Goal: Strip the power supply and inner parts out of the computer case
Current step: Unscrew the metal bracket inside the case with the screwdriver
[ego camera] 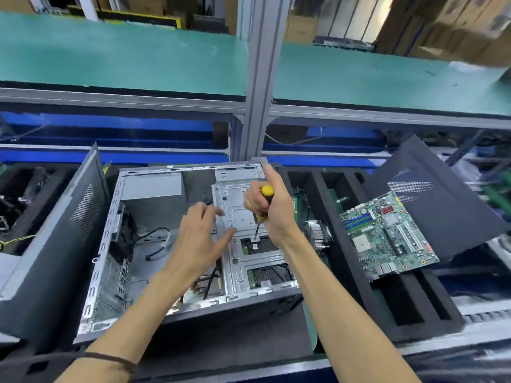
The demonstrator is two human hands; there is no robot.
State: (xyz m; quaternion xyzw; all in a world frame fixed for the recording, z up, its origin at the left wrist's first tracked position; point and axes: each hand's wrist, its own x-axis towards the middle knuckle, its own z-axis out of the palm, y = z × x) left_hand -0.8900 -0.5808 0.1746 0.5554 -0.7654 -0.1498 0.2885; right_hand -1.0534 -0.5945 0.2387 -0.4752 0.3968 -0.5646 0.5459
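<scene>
Right hand (265, 205) grips screwdriver (262, 208) — tip on drive cage (237, 217); left hand (199, 233) beside.

Screwdriver (267, 192) handle yellow-black. Drive cage (243, 214) silver. Motherboard (387, 236) at 3 o'clock green, blue slots. Shelf mat (124, 56) teal. Foam tray (401, 308) black.

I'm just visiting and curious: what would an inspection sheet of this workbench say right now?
Surface: green mat, mostly covered.
Job's things: open computer case lying on its side; metal drive bracket inside; screwdriver tip on a bracket screw.
Clutter: circuit board resting on black foam tray; loose side panels at left and right.
Hands: right hand grips the screwdriver; left hand, fingers spread, touches the bracket.
Cables: black cables loose in the case.
Surroundings: green shelf above; cardboard boxes behind.
</scene>
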